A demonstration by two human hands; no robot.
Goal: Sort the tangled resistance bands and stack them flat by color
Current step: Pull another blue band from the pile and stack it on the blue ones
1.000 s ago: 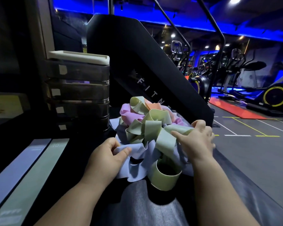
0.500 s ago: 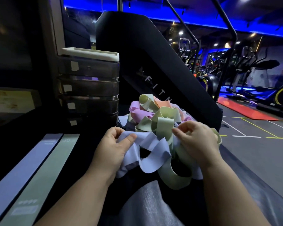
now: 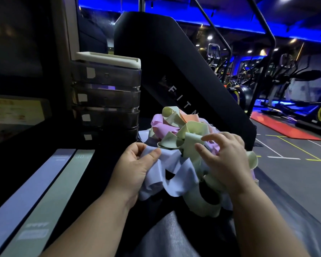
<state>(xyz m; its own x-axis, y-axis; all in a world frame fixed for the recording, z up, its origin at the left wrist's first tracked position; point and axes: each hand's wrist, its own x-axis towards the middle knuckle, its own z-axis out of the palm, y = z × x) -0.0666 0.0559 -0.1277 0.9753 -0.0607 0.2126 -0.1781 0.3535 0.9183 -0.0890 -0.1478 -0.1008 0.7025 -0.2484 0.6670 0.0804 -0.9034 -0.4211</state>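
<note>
Tangle [image 3: 182,127] sits just right of the drawer tower [image 3: 107,97]. My left hand [image 3: 130,167] pinches the blue band [image 3: 174,169]; right hand [image 3: 228,164] hovers loose-fingered over the green loops [image 3: 191,140]. Best pull slowly, lifting loops off so nothing knots tighter.

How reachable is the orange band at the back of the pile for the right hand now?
Probably yes: the orange band shows uncovered at the pile's far top, and the right hand hovers open just short of it, with only green loops between.
</note>
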